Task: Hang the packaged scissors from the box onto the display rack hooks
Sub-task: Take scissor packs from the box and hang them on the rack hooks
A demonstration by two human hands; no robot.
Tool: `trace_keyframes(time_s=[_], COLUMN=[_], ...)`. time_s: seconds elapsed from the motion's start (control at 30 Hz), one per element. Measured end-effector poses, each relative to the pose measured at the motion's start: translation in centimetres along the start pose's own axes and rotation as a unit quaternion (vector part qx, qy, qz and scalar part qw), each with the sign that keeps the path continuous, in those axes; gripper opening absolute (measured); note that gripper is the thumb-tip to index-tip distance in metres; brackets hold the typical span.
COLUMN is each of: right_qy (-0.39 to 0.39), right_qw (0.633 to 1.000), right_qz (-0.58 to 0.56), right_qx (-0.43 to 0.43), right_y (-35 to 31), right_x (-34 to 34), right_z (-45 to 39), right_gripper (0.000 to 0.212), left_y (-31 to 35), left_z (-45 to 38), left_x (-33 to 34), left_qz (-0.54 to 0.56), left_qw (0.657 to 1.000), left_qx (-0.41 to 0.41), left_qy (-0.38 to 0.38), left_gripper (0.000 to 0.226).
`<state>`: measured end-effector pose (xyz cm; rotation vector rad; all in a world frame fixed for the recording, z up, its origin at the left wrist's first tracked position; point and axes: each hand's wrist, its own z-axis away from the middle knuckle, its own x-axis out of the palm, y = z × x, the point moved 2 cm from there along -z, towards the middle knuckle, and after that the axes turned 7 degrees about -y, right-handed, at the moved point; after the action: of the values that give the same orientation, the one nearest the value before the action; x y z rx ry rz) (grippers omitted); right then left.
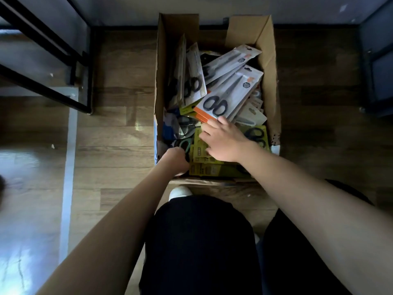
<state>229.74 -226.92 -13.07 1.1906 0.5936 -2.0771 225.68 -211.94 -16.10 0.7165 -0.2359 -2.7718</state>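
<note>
We had both hands down in the box (268,60), nothing hung yet. Right hand (223,141) lay with fingers spread flat on the packaged scissors (225,96); left hand (177,160) curled among packs, its grip unclear.

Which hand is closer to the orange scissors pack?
Right. The right hand has fingertips touching the orange scissors pack at its near edge. The left hand is lower left, near the green-handled scissors.
</note>
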Motion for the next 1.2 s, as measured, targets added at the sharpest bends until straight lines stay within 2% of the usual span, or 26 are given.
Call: trace_keyframes(time_s=[0.27, 0.47, 0.63, 0.77, 0.87, 1.03, 1.2], right_qy=[-0.062, -0.053, -0.028, 0.009, 0.044, 0.100, 0.175], right_qw=[0.997, 0.997, 0.999, 0.992, 0.975, 0.942, 0.904], right_qz=[0.032, 0.050, 0.006, -0.104, -0.184, -0.282, -0.329], right_qx=[0.020, 0.029, 0.041, 0.072, 0.118, 0.152, 0.208], right_y=[2.4, 2.1, 1.7, 0.8, 0.8, 2.2, 2.5], right_x=[0.8, 1.0, 0.2, -1.6, -3.7, -8.1, -14.2], right_z=[-0.7, -0.7, 0.2, 2.0, 4.2, 10.3, 16.6], right_gripper=[0.087, 0.092, 0.083, 0.055, 0.038, 0.019, 0.014], left_y=[0.1, 0.0, 0.3, 1.4, 3.6, 7.5, 10.8], left_z=[-1.3, -1.7, -0.7, 2.3, 6.0, 12.8, 20.5], left_x=[1.1, 1.7, 1.5, 0.9, 0.2, -2.5, -6.0], left_qz=[0.092, 0.111, 0.092, 0.091, 0.079, 0.219, 0.177], left_qw=[0.994, 0.991, 0.995, 0.994, 0.990, 0.959, 0.947], left_qx=[-0.004, -0.009, -0.009, -0.030, -0.011, -0.022, 0.036], left_qy=[-0.062, -0.069, -0.048, 0.056, 0.115, 0.177, 0.264], left_gripper=[0.031, 0.028, 0.025, 0.009, 0.014, 0.016, 0.016])
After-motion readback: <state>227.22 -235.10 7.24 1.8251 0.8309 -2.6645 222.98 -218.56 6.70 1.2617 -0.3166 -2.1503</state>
